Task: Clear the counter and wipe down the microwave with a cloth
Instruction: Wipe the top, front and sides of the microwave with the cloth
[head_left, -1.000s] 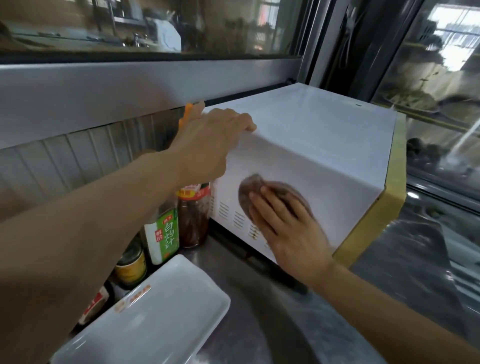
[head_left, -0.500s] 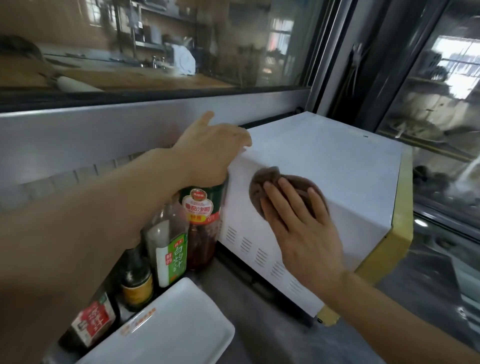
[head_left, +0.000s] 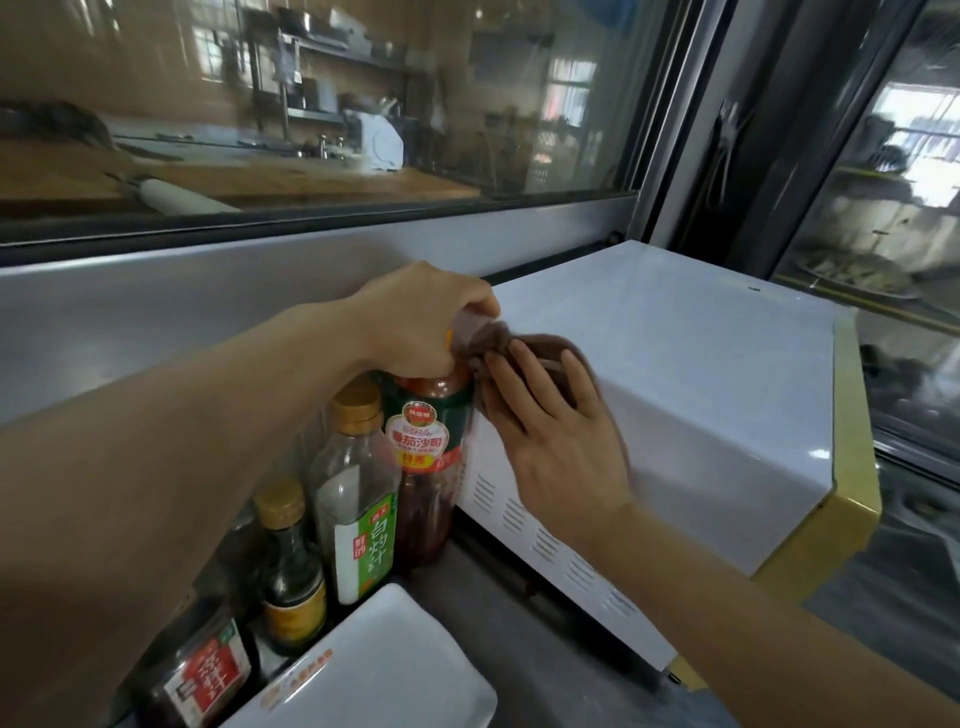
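The cloth (head_left: 511, 349), brown and bunched, lies on the upper left edge of the microwave (head_left: 675, 374), right where the white top panel bends down into the vented side wall. The right hand (head_left: 558, 441) covers most of it, fingers straight and a little spread, pressing it flat against the metal; only the cloth's far end shows past the fingertips. That end reaches toward the left hand (head_left: 421, 322), which sits just beside it at the microwave's back left corner, fingers curled down around the top of the ketchup bottle (head_left: 431, 467). Whether the left fingers also pinch the cloth tip I cannot tell, as the two blur together there.

The relation that matters: the cloth is already under the right hand, and the unwiped metal runs away from it to the right along the top and down along the side, toward the yellow front frame (head_left: 852, 467). The microwave's long axis follows that same line, from back left to front right, so a stroke would best travel along the edge, not across it. The right hand is clearly the wiping hand; the left is occupied with the bottle, which stands touching or nearly touching the side wall and blocks the lower rear part of it.

Beside the ketchup stand a green-labelled bottle (head_left: 358, 519), a small dark bottle (head_left: 291, 571) and a red-labelled jar (head_left: 202, 675), with a white tray (head_left: 374, 670) in front on the surface (head_left: 519, 675). Clearing looks unfinished.
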